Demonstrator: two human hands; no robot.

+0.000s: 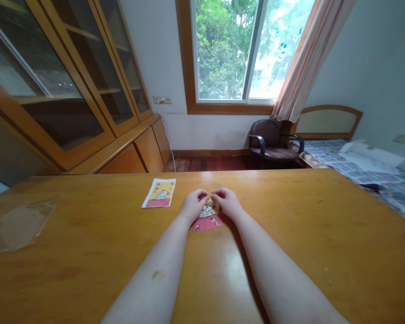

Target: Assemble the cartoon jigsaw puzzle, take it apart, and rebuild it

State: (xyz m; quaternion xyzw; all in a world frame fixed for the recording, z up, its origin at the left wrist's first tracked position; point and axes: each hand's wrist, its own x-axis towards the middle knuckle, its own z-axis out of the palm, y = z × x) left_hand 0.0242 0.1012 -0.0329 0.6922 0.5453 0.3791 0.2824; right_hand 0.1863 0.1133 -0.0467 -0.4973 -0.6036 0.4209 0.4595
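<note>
Across a honey-coloured wooden worktop [290, 234], both bare forearms reach forward and meet near the middle. The left hand [195, 204] and the right hand [225, 201] are curled inward, pinching the yellow upper end of a pink-and-yellow paper packet [207, 221] from either side, their fingertips nearly meeting. The packet sits on the worktop directly under the hands, its pink lower end showing between the wrists and a white cartoon dog printed on it. Whether it is folded cannot be told from this view.

Just left of the hands, not touching them, a flat yellow-and-red paper card [159, 192] with a similar white cartoon dog lies on the worktop. Farther left is a rumpled clear plastic sheet [18, 227].

Past the far edge stands a tall glass-fronted wooden cabinet [77, 76] on the left, with a white power cord [167, 135] running down from a wall socket [162, 99] beside it. A dark red office chair [272, 141] with black armrests stands under a wood-framed window [222, 54] and a peach curtain [310, 63]. To the right is a bed [384, 180] with a blue patterned cover.
</note>
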